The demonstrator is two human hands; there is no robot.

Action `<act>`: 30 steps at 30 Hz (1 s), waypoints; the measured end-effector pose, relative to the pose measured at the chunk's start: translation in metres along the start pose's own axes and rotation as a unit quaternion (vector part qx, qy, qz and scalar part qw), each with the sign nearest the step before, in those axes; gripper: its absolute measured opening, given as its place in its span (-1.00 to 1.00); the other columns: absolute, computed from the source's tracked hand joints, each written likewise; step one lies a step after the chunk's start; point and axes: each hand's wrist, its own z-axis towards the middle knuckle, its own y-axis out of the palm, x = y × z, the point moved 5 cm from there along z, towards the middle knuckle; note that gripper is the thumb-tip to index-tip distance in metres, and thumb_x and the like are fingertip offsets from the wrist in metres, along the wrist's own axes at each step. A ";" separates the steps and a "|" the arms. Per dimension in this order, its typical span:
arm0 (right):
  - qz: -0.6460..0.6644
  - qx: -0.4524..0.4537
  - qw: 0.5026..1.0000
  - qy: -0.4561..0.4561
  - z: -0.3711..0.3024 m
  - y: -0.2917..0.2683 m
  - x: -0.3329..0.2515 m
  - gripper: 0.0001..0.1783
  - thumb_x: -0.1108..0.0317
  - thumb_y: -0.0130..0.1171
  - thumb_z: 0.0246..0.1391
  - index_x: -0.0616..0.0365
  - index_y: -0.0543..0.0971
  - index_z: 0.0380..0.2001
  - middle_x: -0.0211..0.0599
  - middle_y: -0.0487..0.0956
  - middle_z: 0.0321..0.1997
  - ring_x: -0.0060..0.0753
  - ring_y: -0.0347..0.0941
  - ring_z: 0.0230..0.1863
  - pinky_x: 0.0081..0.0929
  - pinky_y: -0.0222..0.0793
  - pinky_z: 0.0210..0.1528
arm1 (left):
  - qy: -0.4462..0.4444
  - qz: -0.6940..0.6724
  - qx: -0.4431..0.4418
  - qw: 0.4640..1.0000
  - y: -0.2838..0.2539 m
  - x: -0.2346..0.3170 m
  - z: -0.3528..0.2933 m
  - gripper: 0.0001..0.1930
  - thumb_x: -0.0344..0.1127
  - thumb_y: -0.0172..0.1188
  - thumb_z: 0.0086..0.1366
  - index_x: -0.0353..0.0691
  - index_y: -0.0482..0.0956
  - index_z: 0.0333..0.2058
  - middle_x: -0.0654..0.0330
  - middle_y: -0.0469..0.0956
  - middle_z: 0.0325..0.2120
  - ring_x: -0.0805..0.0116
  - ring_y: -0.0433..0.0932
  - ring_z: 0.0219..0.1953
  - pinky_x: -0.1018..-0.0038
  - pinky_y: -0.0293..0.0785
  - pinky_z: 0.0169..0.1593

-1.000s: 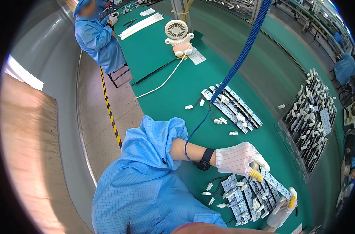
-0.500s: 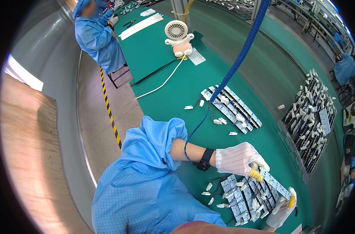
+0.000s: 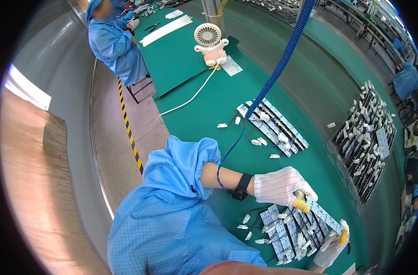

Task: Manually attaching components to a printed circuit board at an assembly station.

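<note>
Between my two gloved hands is a narrow white LED circuit board strip (image 3: 324, 216), slanting down to the right. My left hand (image 3: 284, 187), in a striped white glove with a yellow fingertip, is closed on its upper end. At the lower end, my right hand (image 3: 333, 247) grips it with the fingers bent round the edge. Below the strip lies a fanned group of similar circuit board strips (image 3: 278, 233) with dark wires and white plug connectors. A black wrist strap (image 3: 241, 187) circles my left wrist, joined to a blue coiled cord (image 3: 282, 68).
Another group of board strips (image 3: 273, 128) lies farther up the green table (image 3: 186, 68). At right stands a clear tray (image 3: 356, 195) heaped with strips and connectors. A small fan (image 3: 209, 39) with a white cable is at the back. A co-worker in blue (image 3: 115, 43) sits at far left.
The blue coiled cord has swung slightly to the left. My hands and the strip between them stay in nearly the same place.
</note>
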 end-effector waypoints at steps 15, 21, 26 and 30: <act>-0.042 0.036 0.998 -0.019 0.000 0.002 0.003 -0.42 -0.04 -0.16 0.24 0.23 0.37 0.08 -0.39 0.42 -0.16 -0.62 0.29 -0.24 -0.65 0.17 -0.14 | -0.020 0.001 -0.043 0.999 -0.002 0.002 0.001 -0.58 -0.04 0.31 0.09 -0.13 0.61 -0.12 0.14 0.57 -0.55 0.28 0.53 -0.51 0.42 0.44 -0.41; -0.038 0.005 0.999 -0.002 0.000 -0.005 0.007 -0.40 -0.06 -0.17 0.23 0.22 0.34 0.11 -0.37 0.40 -0.10 -0.58 0.29 -0.18 -0.59 0.17 -0.08 | -0.007 -0.018 -0.002 1.000 0.000 0.000 0.001 -0.60 -0.04 0.35 0.06 -0.22 0.64 -0.23 0.15 0.54 -0.67 0.32 0.50 -0.63 0.48 0.39 -0.50; -0.019 -0.031 0.999 -0.009 0.000 -0.013 0.016 -0.30 -0.16 -0.10 0.16 0.21 0.31 0.13 -0.35 0.39 -0.06 -0.54 0.30 -0.12 -0.54 0.19 -0.02 | 0.000 -0.015 0.004 1.000 -0.001 0.003 0.000 -0.60 -0.04 0.35 0.06 -0.22 0.64 -0.22 0.15 0.54 -0.68 0.32 0.50 -0.63 0.48 0.39 -0.51; -0.014 0.003 1.000 -0.012 0.001 -0.016 0.019 -0.24 -0.22 -0.07 0.11 0.21 0.29 0.15 -0.32 0.38 0.00 -0.49 0.31 -0.05 -0.50 0.19 0.06 | 0.002 -0.009 0.002 1.000 -0.001 0.002 0.002 -0.59 -0.04 0.35 0.05 -0.22 0.64 -0.22 0.14 0.55 -0.67 0.31 0.50 -0.63 0.48 0.39 -0.51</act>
